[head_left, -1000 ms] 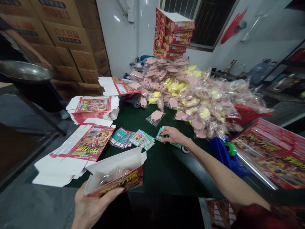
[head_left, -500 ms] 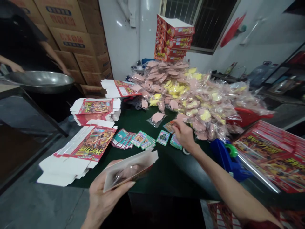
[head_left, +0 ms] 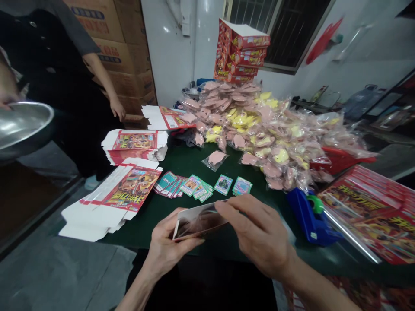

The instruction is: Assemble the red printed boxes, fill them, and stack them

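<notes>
My left hand point(head_left: 170, 242) is wrapped round a small open card box point(head_left: 202, 221), held tilted over the near edge of the table. Inside the box, clear plastic wrapping catches the light. My right hand point(head_left: 259, 235) is at the box's right end, its fingertips pressed together at the rim; what they pinch is hidden. Just beyond the hands lie teal-backed cards point(head_left: 168, 184), a fan of picture cards point(head_left: 196, 188), a single card point(head_left: 223, 184) and a card pile point(head_left: 242, 186). Behind them, a bagged pink piece point(head_left: 215, 159) rests on the green table.
Bagged pink and yellow pieces point(head_left: 240, 119) are heaped at the back. Flattened boxes point(head_left: 129, 188) lie left, red boxes point(head_left: 369, 207) right. A blue tape dispenser point(head_left: 309, 220) stands by my right forearm. At far left, a person point(head_left: 55, 65) holds a metal basin point(head_left: 24, 125).
My right hand has come back from the cards to the box, and an orange card near it is gone from the table. The box moved right. The other person and basin shifted.
</notes>
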Demonstrator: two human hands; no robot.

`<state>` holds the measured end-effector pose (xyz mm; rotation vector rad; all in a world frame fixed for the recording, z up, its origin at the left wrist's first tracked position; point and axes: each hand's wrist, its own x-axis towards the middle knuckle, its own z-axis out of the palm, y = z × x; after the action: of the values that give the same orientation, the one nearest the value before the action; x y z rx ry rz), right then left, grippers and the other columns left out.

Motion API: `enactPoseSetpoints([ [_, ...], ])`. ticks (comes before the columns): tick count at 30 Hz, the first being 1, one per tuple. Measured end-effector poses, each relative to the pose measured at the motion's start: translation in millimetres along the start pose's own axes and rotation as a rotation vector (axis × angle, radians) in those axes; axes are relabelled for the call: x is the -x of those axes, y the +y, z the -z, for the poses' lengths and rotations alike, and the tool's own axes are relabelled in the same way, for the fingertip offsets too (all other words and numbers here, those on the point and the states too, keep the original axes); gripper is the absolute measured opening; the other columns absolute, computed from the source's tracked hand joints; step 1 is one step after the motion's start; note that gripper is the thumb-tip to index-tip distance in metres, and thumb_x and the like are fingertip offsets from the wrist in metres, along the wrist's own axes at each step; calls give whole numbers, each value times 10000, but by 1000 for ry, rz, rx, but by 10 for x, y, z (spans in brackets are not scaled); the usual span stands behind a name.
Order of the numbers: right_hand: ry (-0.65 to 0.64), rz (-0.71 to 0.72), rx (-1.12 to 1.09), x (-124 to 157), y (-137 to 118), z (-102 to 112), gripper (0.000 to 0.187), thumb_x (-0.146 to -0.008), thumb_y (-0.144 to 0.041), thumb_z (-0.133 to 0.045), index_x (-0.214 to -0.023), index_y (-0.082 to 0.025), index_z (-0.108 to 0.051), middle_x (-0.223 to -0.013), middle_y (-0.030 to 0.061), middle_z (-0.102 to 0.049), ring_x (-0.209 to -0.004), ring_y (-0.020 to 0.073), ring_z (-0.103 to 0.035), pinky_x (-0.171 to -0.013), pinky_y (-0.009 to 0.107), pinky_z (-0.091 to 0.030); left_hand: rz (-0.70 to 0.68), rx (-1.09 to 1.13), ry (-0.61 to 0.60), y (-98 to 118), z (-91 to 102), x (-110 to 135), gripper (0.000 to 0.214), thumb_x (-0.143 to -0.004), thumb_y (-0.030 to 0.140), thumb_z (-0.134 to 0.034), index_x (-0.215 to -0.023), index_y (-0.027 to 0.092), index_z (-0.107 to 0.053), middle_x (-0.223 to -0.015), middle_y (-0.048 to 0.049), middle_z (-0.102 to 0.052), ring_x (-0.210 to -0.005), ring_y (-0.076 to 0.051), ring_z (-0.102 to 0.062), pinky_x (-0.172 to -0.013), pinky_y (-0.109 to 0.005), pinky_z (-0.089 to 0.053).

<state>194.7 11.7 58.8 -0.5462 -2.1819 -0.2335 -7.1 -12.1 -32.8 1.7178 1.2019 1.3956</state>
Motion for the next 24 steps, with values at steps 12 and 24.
enactPoseSetpoints([
  [12,107,-135,92,132,-66,-94,276,-788,32,-547,-997,-134,-617,-858,45,-692,-789,134,-622,-714,271,-510,-70,-12,-51,-15,6,-23,266,-655,336,-778,-835,179,-661,-741,5,-563,-603,-112,-534,-508,-213,-417],
  [24,86,-170,32,322,-252,65,325,-729,29,-585,-995,-153,-621,-860,61,-690,-858,182,-648,-736,306,-557,-30,120,-136,81,-57,-63,188,-705,246,-733,-837,175,-620,-903,-53,-645,-747,-159,-635,-631,-255,-504],
])
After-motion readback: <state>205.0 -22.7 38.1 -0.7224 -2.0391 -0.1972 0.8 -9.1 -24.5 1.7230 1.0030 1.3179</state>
